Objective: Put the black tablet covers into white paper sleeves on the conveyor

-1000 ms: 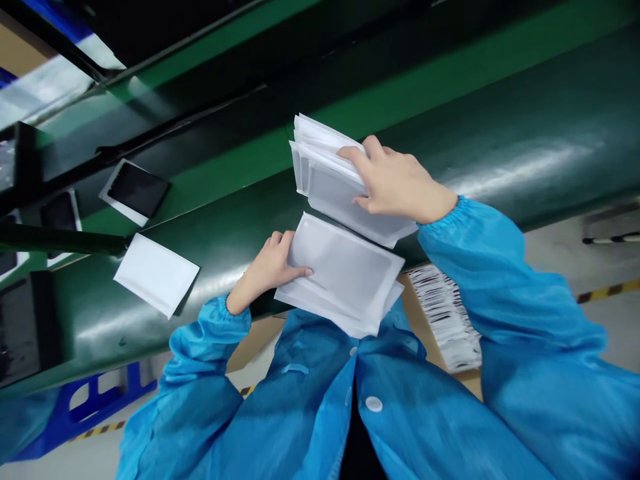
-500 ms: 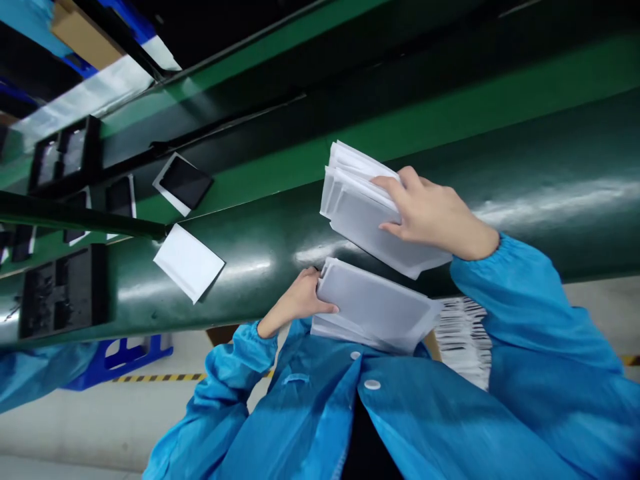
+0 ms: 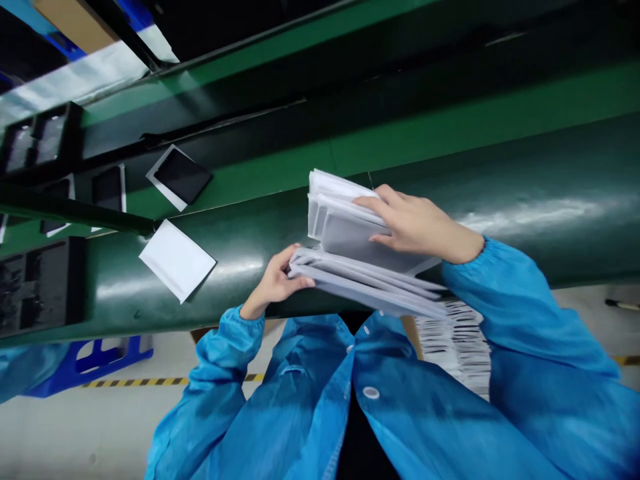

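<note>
My left hand grips one end of a bundle of flat white sleeves, tilted so that their long edges face me. Just behind it, my right hand is closed over a second stack of white sleeves, thumb on the near face and fingers over the top. The lower part of that second stack is hidden by the bundle in my left hand. Both stacks are at the front edge of the green bench. Whether anything is inside the sleeves I cannot tell.
Left of my hands lies a white packet. Behind it, a dark flat device rests on a white sheet, with others further left. A black tray sits at the bench's left. Below right stand many packed white sleeves.
My left hand has raised its bundle from near my lap toward the bench and tipped it edge-on. My right hand and its stack have shifted slightly left and down in view.
</note>
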Demonstrator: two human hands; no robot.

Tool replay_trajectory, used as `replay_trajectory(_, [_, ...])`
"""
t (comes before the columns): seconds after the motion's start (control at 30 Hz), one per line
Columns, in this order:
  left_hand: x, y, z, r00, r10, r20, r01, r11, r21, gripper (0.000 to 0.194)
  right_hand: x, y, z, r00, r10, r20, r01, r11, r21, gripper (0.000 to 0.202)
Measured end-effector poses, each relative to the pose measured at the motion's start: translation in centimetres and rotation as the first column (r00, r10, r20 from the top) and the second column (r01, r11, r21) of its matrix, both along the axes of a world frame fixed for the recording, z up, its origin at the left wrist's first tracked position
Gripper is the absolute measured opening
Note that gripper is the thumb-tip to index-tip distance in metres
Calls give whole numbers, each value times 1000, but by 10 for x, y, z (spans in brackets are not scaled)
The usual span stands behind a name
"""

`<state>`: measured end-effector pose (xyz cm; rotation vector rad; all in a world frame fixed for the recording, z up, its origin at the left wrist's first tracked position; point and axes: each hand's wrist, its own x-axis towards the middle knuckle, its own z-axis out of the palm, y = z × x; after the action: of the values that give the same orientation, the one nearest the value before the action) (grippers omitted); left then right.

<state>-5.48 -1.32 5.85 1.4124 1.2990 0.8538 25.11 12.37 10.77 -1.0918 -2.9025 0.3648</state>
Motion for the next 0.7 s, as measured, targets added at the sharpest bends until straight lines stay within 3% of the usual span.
replay_trajectory(0.07, [-1, 15, -9, 999, 38, -3, -37, 993, 116, 77, 0, -3, 0, 998, 36, -47, -37, 999, -16, 68])
replay_trajectory(0.23, [8, 24, -41, 984, 123, -127, -108, 987, 121, 91, 5, -16, 8, 984, -6, -176, -19, 990, -140, 64])
replay_trajectory(0.4, [6, 19, -48, 952, 141, -273, -83, 974, 213, 79, 21, -35, 14, 941, -62, -334, -73, 923, -378, 75])
replay_trajectory(0.57, [3, 34, -49, 962, 15, -272, 18, 993, 120, 79, 76, -74, -14, 874, -190, -447, -53, 878, -476, 110])
replay_trajectory(0.63, [3, 41, -52, 966, -16, -257, 38, 996, 82, 84, 95, -95, -30, 827, -276, -489, -52, 830, -555, 115])
replay_trajectory(0.7, [3, 46, -55, 975, -32, -219, 53, 995, 90, 88, 100, -115, -46, 789, -345, -508, -11, 819, -573, 119])
